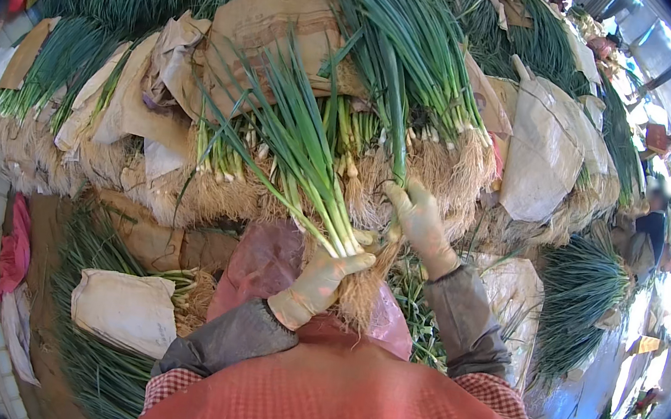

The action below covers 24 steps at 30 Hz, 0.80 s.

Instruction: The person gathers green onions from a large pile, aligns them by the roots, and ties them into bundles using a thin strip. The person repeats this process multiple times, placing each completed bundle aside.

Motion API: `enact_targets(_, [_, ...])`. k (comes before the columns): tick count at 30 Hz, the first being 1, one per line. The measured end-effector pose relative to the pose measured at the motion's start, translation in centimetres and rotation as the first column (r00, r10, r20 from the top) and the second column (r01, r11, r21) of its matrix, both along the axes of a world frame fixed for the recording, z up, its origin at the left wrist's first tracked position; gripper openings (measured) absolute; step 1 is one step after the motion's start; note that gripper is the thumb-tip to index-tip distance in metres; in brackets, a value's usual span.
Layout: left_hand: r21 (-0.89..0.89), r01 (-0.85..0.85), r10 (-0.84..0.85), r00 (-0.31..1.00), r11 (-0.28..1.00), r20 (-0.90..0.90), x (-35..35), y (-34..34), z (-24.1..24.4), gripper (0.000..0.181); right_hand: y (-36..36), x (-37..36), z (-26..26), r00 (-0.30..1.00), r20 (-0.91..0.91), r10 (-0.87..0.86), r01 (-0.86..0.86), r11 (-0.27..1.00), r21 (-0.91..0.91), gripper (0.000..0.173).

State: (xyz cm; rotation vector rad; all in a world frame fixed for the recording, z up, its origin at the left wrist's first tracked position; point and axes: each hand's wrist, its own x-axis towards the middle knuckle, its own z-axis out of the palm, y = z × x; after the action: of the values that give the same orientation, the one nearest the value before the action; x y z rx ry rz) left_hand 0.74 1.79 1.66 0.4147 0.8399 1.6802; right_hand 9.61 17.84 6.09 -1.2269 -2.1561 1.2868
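My left hand (pixel 321 281), in a pale rubber glove, is closed around the white stems of a bunch of green onions (pixel 308 174). The bunch's green leaves point up and away; its brown roots (pixel 357 298) hang down over my lap. My right hand (pixel 423 221), gloved the same way, grips a single thick green onion (pixel 397 135) low on its stalk, just right of the bunch. Behind both hands lies a heap of green onions (pixel 418 61) with leaves away from me and hairy roots (pixel 456 162) towards me.
Brown paper sacks (pixel 276 30) and a white sheet (pixel 547 148) cover parts of the heap. At left, a folded white sack (pixel 124 311) lies on more green onions (pixel 99 363). Pink plastic (pixel 269 258) covers my lap. Another bundle (pixel 583 286) and a person (pixel 652 219) are at right.
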Motion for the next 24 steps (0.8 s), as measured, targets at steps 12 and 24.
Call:
enact_targets(12, [0.027, 0.127, -0.13, 0.979, 0.992, 0.158, -1.0, -2.3, -1.8, 0.027, -0.9, 9.0, -1.2, 0.843, -0.421, -0.334, 0.204, 0.923, -0.326, 0.022])
enact_targets(24, [-0.09, 0.199, -0.19, 0.976, 0.976, 0.103, -1.2, -5.0, -0.7, 0.03, -7.2, 2.3, -0.1, 0.897, 0.113, 0.426, -0.437, 0.827, 0.353, 0.033])
